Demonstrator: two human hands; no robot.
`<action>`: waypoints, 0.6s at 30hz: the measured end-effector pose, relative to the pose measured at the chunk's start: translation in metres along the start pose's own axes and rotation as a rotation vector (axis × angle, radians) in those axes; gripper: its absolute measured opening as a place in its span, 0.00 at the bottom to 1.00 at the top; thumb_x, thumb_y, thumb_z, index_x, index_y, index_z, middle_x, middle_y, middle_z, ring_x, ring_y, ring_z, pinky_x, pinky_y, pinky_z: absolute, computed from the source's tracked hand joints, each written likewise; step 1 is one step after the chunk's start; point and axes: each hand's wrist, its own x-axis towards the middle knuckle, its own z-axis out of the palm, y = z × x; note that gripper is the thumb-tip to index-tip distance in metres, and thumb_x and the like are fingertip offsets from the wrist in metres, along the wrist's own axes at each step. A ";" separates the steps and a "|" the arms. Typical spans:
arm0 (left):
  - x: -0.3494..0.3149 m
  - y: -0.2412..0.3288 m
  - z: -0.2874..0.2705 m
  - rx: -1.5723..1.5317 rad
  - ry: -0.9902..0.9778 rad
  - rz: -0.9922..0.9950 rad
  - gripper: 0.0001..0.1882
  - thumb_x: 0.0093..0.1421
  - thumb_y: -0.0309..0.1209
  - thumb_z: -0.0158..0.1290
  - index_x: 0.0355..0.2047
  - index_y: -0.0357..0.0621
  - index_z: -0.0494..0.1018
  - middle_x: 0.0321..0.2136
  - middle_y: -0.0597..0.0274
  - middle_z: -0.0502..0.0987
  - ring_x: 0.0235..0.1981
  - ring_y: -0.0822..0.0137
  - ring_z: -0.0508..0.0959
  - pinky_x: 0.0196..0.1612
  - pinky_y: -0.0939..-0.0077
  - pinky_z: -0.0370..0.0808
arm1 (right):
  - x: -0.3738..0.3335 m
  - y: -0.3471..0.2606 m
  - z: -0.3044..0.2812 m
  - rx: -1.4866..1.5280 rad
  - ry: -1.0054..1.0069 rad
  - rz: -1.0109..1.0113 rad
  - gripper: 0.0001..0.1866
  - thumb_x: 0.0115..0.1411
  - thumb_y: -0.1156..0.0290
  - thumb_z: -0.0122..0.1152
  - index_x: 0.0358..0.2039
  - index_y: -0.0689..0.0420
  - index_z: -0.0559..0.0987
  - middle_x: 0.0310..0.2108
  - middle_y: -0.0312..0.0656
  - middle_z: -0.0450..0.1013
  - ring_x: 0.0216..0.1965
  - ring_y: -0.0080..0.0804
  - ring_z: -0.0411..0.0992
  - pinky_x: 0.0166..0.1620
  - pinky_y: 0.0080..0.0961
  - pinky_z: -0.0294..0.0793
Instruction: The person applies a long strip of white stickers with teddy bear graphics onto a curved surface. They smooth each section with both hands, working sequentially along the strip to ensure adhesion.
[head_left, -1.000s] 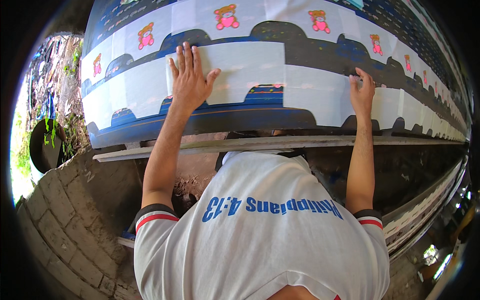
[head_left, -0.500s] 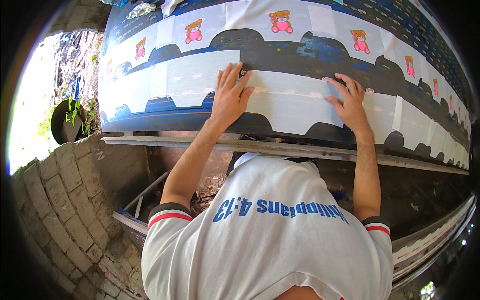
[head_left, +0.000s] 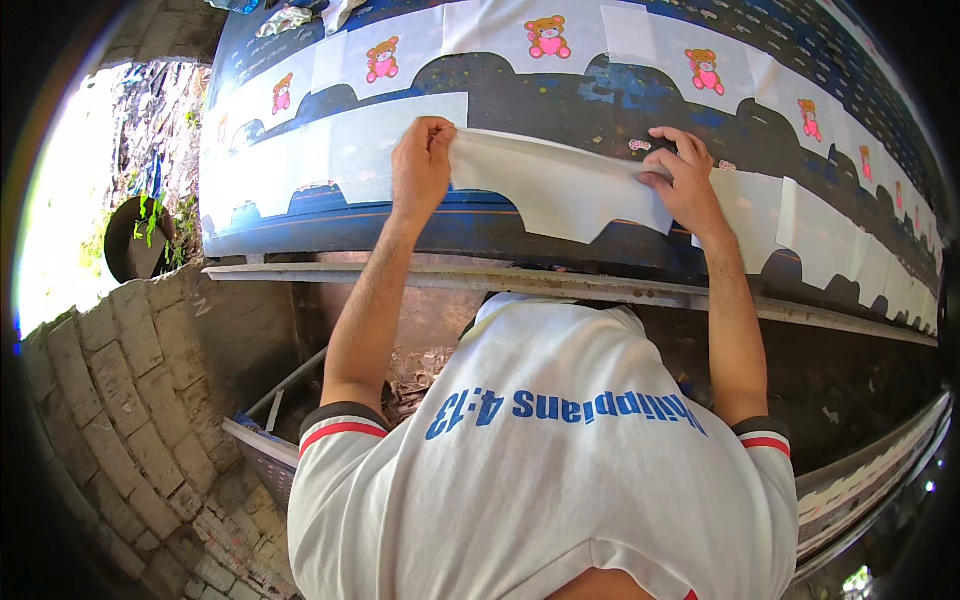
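Observation:
A white cut cloth piece [head_left: 560,190] with scooped lower corners lies before me on the dark printing table [head_left: 520,105], its top edge raised off the surface. My left hand [head_left: 422,165] pinches its upper left corner between thumb and fingers. At its upper right corner is my right hand [head_left: 690,185], thumb and index finger closing on the edge while another finger stretches out above. Small pink printed marks [head_left: 640,146] show on the table beside the right fingers. Left of the piece lies another white cloth piece [head_left: 400,140], and one more cloth piece [head_left: 745,205] lies on the right.
Behind runs a row of white pieces printed with brown-and-pink teddy bears [head_left: 548,38]. A metal rail [head_left: 560,283] borders the table's near edge. Crumpled material [head_left: 285,20] lies at the far left. Beyond the left end stand a dark round container [head_left: 135,240] and a block wall [head_left: 110,370].
Both hands lay fingers-down on the flat cloth piece before. Now its top edge is lifted and drawn toward me, gripped at its corners. The table's pink marks beneath have come into view.

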 end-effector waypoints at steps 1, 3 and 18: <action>0.006 -0.002 -0.004 0.060 0.017 0.051 0.06 0.73 0.28 0.58 0.44 0.38 0.79 0.34 0.52 0.85 0.33 0.59 0.84 0.37 0.64 0.80 | 0.006 0.003 0.003 0.023 0.025 0.021 0.13 0.62 0.65 0.76 0.47 0.48 0.87 0.66 0.35 0.72 0.69 0.47 0.63 0.70 0.50 0.58; 0.023 -0.021 -0.009 0.019 0.055 0.053 0.08 0.73 0.31 0.60 0.45 0.38 0.82 0.34 0.54 0.86 0.30 0.64 0.84 0.35 0.67 0.80 | 0.019 0.007 0.010 0.058 0.089 0.066 0.09 0.62 0.66 0.76 0.42 0.50 0.88 0.65 0.34 0.73 0.68 0.47 0.64 0.70 0.50 0.58; 0.068 -0.083 -0.018 -0.148 -0.057 -0.122 0.18 0.71 0.39 0.66 0.48 0.34 0.84 0.33 0.59 0.88 0.32 0.75 0.85 0.38 0.76 0.81 | 0.066 0.014 0.046 -0.080 0.227 0.239 0.20 0.62 0.50 0.74 0.28 0.55 0.83 0.63 0.34 0.75 0.66 0.50 0.63 0.66 0.56 0.59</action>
